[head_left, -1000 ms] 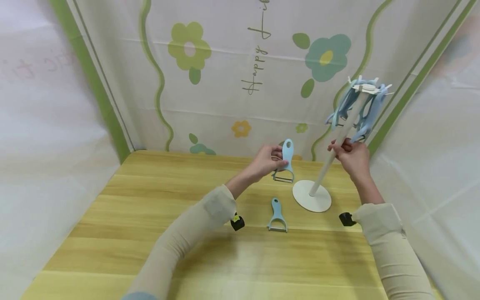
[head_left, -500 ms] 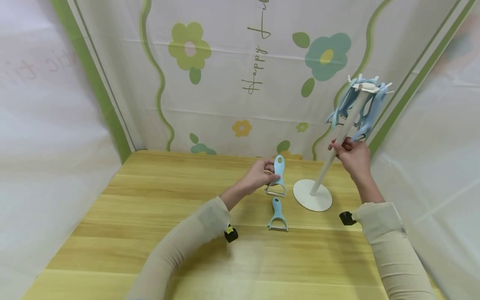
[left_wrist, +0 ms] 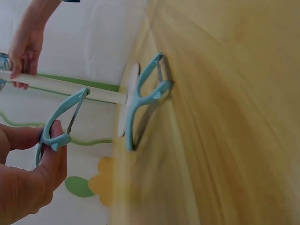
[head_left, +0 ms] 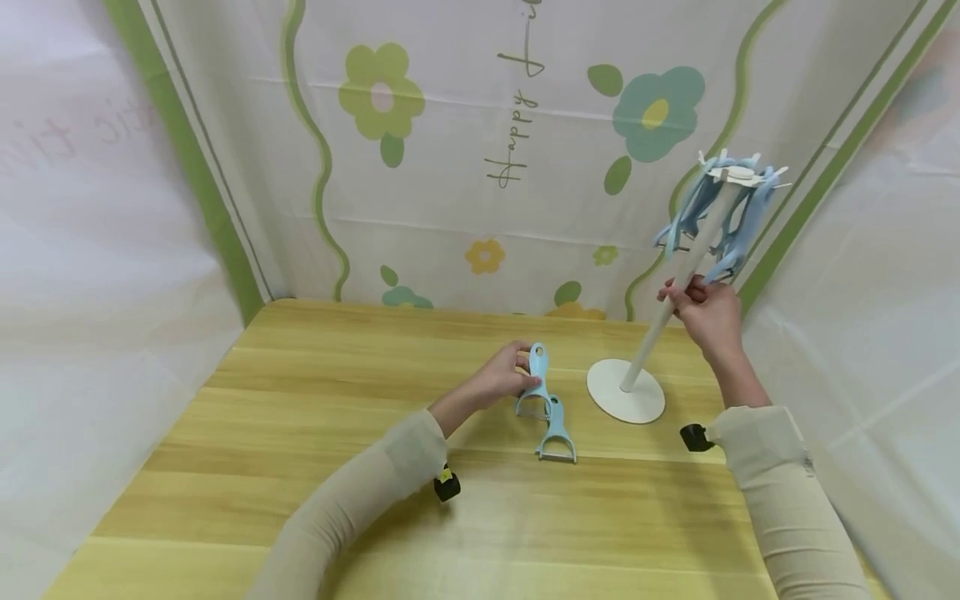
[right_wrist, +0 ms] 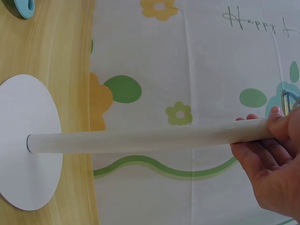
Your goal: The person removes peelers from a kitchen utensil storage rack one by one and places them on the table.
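My left hand [head_left: 504, 375] pinches a light blue peeler [head_left: 537, 363] by its handle, blade end down; in the left wrist view the held peeler [left_wrist: 65, 105] is clear of the tabletop. A second blue peeler [head_left: 556, 429] lies on the table just beside and below it in the head view. My right hand [head_left: 707, 315] grips the white pole [head_left: 651, 337] of a stand below its top. Several blue peelers [head_left: 746, 229] hang from the hooks up there. In the right wrist view, fingers curl round the pole [right_wrist: 154, 139].
The stand's round white base [head_left: 611, 400] rests on the wooden table [head_left: 247, 433] near its back right. Behind the table hangs a white curtain [head_left: 450, 167] with printed flowers, and more white fabric is at both sides.
My left hand has moved left and down toward me with the peeler, which now hangs next to the one on the table. The right hand and stand have barely moved.
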`<state>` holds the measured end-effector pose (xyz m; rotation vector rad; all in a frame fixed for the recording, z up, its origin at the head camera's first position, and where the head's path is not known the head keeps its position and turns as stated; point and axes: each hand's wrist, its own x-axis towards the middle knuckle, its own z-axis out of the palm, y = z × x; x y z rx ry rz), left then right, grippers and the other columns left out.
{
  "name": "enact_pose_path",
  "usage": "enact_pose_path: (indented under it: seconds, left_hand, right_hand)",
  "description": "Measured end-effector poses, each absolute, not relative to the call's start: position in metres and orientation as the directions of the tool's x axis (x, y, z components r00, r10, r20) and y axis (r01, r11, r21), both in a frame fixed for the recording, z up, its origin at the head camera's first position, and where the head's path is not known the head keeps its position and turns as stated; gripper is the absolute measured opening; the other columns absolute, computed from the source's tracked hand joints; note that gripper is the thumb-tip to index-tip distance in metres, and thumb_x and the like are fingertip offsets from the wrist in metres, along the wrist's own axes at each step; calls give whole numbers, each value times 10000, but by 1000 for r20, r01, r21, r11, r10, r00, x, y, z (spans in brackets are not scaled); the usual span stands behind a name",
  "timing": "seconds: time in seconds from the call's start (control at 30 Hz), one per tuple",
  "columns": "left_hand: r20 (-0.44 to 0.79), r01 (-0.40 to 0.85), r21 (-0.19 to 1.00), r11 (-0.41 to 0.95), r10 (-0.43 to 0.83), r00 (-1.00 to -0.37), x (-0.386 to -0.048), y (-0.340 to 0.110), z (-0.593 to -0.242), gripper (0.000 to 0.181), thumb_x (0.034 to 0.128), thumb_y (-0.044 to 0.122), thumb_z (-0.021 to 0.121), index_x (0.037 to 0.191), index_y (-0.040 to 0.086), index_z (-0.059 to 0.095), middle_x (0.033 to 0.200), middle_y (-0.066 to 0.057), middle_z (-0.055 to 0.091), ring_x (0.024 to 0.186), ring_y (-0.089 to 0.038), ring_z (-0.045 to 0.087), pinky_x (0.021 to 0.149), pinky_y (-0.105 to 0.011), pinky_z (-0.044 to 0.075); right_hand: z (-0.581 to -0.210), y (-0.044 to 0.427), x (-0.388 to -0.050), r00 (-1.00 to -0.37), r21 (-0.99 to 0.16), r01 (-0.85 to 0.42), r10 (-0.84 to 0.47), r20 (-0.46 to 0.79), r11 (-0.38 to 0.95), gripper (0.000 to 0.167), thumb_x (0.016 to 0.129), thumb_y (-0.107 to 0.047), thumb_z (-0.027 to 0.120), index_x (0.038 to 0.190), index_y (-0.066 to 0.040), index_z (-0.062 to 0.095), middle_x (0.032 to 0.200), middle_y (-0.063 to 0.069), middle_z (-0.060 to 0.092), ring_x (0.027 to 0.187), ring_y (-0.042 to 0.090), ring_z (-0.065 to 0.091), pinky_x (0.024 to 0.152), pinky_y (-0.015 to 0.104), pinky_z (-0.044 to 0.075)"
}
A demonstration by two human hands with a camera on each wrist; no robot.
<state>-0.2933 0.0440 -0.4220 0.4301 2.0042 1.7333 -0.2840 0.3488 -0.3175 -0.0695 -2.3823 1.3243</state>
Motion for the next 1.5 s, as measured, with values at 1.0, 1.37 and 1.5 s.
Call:
enact_pose_path:
  seconds: [1.0, 1.37, 1.5]
  left_hand:
    - [-236, -25, 937, 348, 580, -780, -291, 30, -463, 607, 949, -88, 559, 1481, -80, 267, 974, -137, 589, 776, -176, 566, 632, -225, 488]
    - [-255, 41, 888, 458, 565, -784, -290, 30, -465, 450, 899, -67, 655, 1293, -114, 444, 885, -117, 595, 711, -180, 609, 626, -257, 569]
    - [-258, 110, 826, 552, 546, -797, -289, 31, -461, 410, 890, -9, 704, 1231, -92, 493, 849, -102, 609, 665, -181, 632, 619, -273, 593]
  right_hand:
    - [-315, 348, -284, -923, -814, -118, 241, 302, 568, 408, 995, -263, 608, 1250, 56, 632, 844, -256, 649, 807, -129, 636, 734, 70, 526]
    - [-316, 348, -284, -919, -815, -134, 238, 315, 563, 418, 997, -268, 602, 1241, 69, 632, 831, -266, 642, 801, -136, 632, 743, 71, 525]
    - [-317, 348, -284, -919, -821, -144, 233, 318, 552, 425, 997, -265, 600, 1247, 78, 627, 831, -272, 638, 799, -140, 631, 746, 73, 526]
